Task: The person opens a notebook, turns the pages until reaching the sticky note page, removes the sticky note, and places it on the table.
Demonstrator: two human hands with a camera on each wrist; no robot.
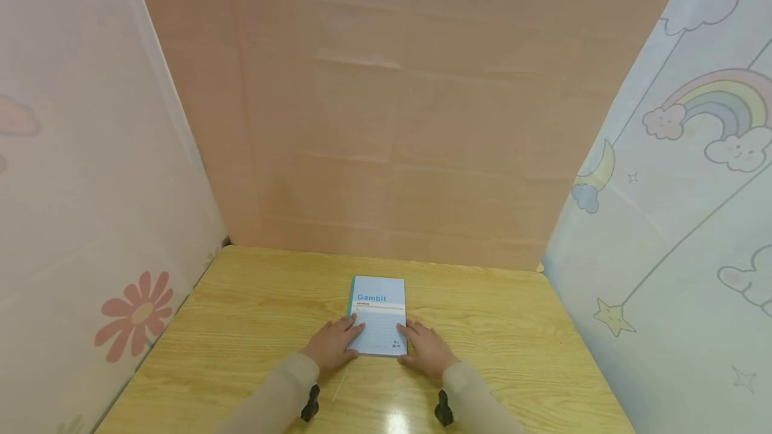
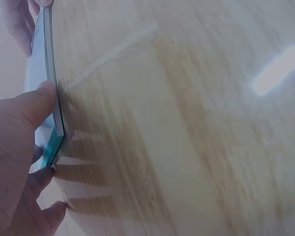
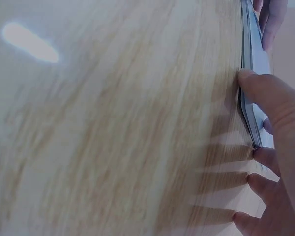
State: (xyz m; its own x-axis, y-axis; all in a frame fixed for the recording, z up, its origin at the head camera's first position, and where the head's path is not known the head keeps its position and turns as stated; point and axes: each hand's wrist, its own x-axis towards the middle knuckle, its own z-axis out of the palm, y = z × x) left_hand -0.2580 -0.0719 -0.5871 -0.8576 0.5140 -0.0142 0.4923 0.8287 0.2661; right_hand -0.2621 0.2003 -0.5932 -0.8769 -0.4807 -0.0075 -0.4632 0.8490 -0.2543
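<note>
Left hand (image 1: pixel 330 345): grasping the near-left corner of the notebook (image 1: pixel 378 317). Thumb against the near edge, one finger over the cover, others bent down the teal spine (image 1: pixel 350 297) side and toward the bench (image 1: pixel 512 353). Right hand (image 1: pixel 428 350): grasping the near-right corner in mirrored fashion, thumb on the near edge, fingertips along the right side.

Notebook closed, cover up, on the bench about midway between its left and right edges, near the far edge. Cover pale blue, title "Gambit" over a white band, small print at its near-right corner. Inside the covers, a stack of pages (image 3: pixel 244 44); their edges show in both wrist views, slightly fanned in the right one.

Thin pale line (image 1: pixel 341 380) on the bench just beside the left hand, toward the near edge; strip or surface mark, cannot tell. Pale sleeves (image 1: pixel 280 387) on both forearms; dark wrist devices (image 1: pixel 443 408) below the hands. Glare patch (image 1: pixel 396 422) between them.

Beyond the bench's far edge, a creased brown sheet (image 1: pixel 392 119). Along the left edge, a flower-print curtain (image 1: pixel 90 173); along the right, a rainbow-and-cloud curtain (image 1: pixel 675 220).
</note>
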